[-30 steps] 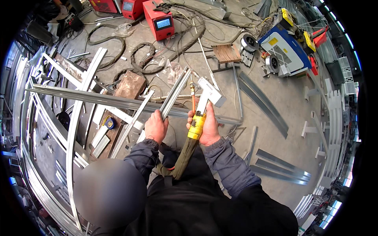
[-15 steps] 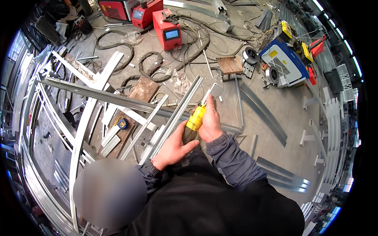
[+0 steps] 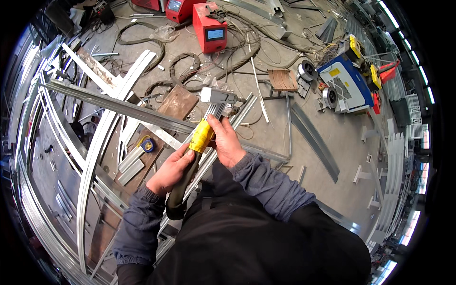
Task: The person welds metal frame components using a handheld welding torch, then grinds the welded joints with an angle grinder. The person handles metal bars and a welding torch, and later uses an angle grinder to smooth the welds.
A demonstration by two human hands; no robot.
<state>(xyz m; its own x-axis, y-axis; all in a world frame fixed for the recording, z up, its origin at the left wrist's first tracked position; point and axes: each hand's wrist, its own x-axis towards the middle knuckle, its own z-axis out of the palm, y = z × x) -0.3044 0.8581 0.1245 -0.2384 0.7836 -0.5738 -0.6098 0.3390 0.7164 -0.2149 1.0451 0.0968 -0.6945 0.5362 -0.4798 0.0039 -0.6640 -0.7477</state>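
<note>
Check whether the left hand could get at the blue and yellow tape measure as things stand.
Probably yes, once it lets go: the left hand grips the hammer handle, but the tape measure lies uncovered on the brown board just beside it.

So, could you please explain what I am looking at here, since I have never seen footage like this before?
This is one picture from a wide fisheye camera worn on a person's head, looking down at their own bare hands; that is why straight edges bend near the rim. There is no machine. The left hand grips the dark lower part of a hammer with a yellow band on its handle, and the right hand holds it nearer the grey metal head. Below lies a concrete workshop floor strewn with long metal profiles, a rusty plate, a small tape measure, cables, a red welding unit and a blue machine.
</note>
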